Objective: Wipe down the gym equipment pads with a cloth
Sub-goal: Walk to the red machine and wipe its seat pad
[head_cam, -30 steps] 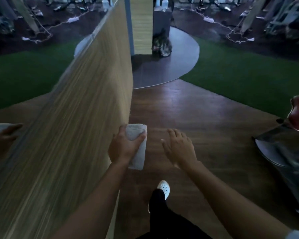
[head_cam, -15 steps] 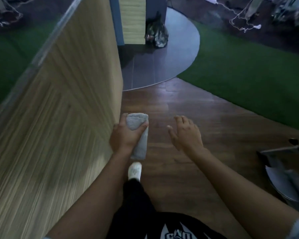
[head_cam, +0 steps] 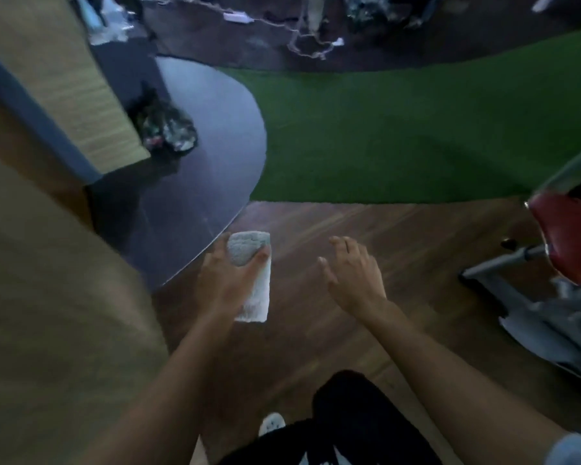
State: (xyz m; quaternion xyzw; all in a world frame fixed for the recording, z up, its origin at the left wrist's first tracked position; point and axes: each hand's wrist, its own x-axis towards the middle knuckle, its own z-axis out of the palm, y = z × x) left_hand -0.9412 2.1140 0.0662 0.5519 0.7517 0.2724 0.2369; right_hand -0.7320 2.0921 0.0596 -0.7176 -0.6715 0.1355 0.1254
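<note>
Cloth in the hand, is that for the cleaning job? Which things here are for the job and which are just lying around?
For the job:
cloth, held in the left hand
right hand, open and empty
red pad on the grey machine

Just lying about:
dark bag on the grey floor
white cords far off

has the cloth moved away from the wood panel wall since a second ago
Yes. The cloth in the left hand was at the wood panel wall's edge; now it hangs farther right of it, over the floor.

Left hand (head_cam: 227, 280) apparently in closed grip; right hand (head_cam: 353, 276) open, palm-down.
</note>
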